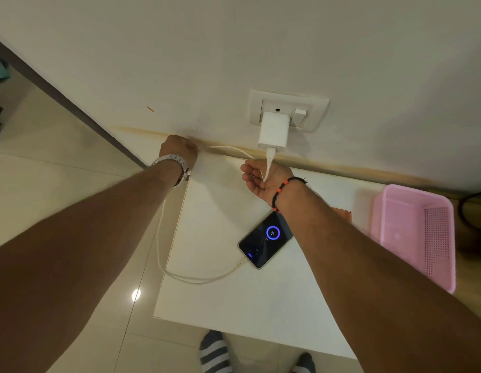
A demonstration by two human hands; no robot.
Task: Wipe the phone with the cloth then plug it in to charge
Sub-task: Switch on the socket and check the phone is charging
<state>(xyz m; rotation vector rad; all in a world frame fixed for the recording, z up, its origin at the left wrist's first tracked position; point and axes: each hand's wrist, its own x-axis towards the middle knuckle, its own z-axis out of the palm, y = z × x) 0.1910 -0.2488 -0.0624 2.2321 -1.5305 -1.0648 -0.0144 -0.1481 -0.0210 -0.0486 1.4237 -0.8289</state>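
Note:
A dark phone lies face up on the white table, its screen lit with a blue ring. A white cable runs from its lower end, loops off the table's left edge and rises to the wall. My left hand grips that cable near the wall at the table's back corner. My right hand is palm up, fingers relaxed, just under the white charger plugged into the wall socket; the cable's end hangs across its palm. An orange cloth peeks out behind my right forearm.
A pink plastic basket stands at the table's right side. A dark cable curves beyond it. Tiled floor lies to the left, and my striped socks show below the table's front edge.

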